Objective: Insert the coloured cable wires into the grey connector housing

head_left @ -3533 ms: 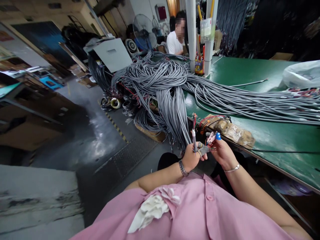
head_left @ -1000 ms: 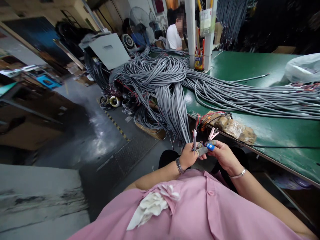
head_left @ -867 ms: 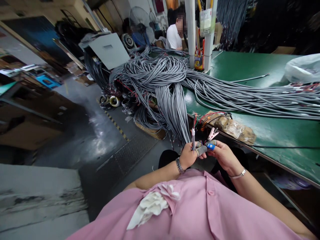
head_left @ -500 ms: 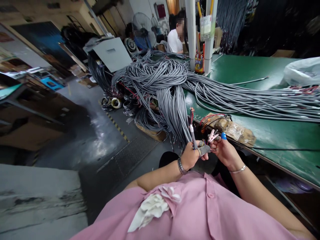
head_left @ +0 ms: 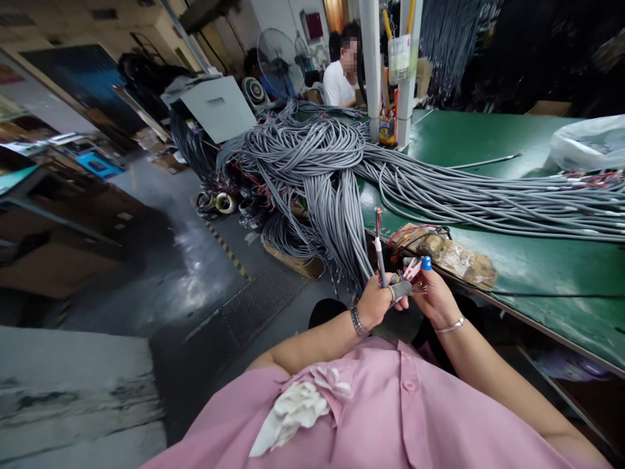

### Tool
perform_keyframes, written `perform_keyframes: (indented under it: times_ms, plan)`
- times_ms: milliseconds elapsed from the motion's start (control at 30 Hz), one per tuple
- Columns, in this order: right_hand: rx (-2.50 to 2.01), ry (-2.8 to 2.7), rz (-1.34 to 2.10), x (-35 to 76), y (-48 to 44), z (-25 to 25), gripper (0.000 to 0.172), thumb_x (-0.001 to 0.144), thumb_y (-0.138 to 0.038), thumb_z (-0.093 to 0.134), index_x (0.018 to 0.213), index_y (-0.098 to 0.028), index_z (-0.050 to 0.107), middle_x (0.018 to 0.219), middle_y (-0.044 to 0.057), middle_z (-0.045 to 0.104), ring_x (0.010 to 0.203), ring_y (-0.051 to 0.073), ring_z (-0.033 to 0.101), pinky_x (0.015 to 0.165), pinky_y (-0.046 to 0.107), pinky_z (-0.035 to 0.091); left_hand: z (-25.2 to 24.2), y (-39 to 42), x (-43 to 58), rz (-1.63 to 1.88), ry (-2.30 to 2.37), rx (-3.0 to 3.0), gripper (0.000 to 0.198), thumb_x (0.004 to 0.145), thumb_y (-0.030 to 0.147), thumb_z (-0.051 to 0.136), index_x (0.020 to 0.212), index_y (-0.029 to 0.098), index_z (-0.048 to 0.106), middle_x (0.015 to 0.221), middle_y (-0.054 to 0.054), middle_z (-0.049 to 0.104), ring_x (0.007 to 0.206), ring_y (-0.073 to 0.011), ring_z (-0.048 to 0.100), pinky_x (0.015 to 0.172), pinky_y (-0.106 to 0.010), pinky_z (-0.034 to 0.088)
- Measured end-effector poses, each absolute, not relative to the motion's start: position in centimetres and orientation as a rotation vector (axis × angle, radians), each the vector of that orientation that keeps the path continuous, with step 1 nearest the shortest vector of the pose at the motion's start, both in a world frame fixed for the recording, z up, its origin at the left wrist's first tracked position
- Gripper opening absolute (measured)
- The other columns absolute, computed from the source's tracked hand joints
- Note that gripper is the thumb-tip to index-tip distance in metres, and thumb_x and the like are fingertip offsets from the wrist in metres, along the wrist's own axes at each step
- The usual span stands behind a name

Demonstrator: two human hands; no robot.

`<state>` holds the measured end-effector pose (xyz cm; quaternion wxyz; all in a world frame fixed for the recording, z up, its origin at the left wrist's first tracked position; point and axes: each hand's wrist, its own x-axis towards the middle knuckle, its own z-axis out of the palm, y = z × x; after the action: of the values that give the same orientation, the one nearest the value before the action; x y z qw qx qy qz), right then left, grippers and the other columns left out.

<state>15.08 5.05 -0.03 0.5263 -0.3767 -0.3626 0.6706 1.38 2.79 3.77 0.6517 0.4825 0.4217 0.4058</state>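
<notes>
My left hand (head_left: 375, 303) is closed round the end of a grey cable (head_left: 379, 255) that stands upright, with coloured wires fanning from its stripped tip. A grey cot covers the left forefinger. My right hand (head_left: 433, 296) is closed beside it, pinching a small pink clip-like tool (head_left: 413, 268) against the wire ends. A blue cot (head_left: 426, 263) sits on one right fingertip. Both hands hover just off the near edge of the green table (head_left: 532, 260).
A big heap of grey cables (head_left: 317, 163) spills over the table's left end toward the floor, and a long bundle (head_left: 488, 202) runs right. A worn brown block (head_left: 452, 254) lies by the edge. A white bag (head_left: 590, 143) sits far right. Another person (head_left: 340, 75) sits at the far end.
My hands stay together on the same cable end. The right hand's blue fingertip dropped next to the left forefinger a second ago, then lifted back above the clip. The view shifted slightly.
</notes>
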Motion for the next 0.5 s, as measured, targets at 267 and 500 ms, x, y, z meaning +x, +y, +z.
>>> perform_keyframes:
  times_ms: [267, 500]
  plan:
    - [-0.871, -0.668, 1.546, 14.84, 4.96, 0.03, 0.047, 0.076, -0.069, 0.061, 0.077, -0.022, 0.068, 0.068, 0.004, 0.064, 0.060, 0.020, 0.056, 0.061, 0.035, 0.046, 3.23, 2.69, 1.18, 0.985, 0.951, 1.070, 0.036, 0.075, 0.044, 0.070, 0.062, 0.012, 0.059, 0.052, -0.003, 0.062, 0.043, -0.0097, 0.053, 0.044, -0.022, 0.043]
    - [-0.901, -0.670, 1.500, 14.75, 5.09, -0.29, 0.048, 0.074, -0.070, 0.061, 0.074, -0.022, 0.066, 0.071, 0.005, 0.065, 0.065, 0.021, 0.056, 0.063, 0.035, 0.046, 3.08, 2.72, 1.24, 0.953, 1.008, 1.070, 0.036, 0.072, 0.043, 0.072, 0.060, 0.014, 0.057, 0.051, -0.002, 0.061, 0.042, -0.0092, 0.051, 0.043, -0.021, 0.042]
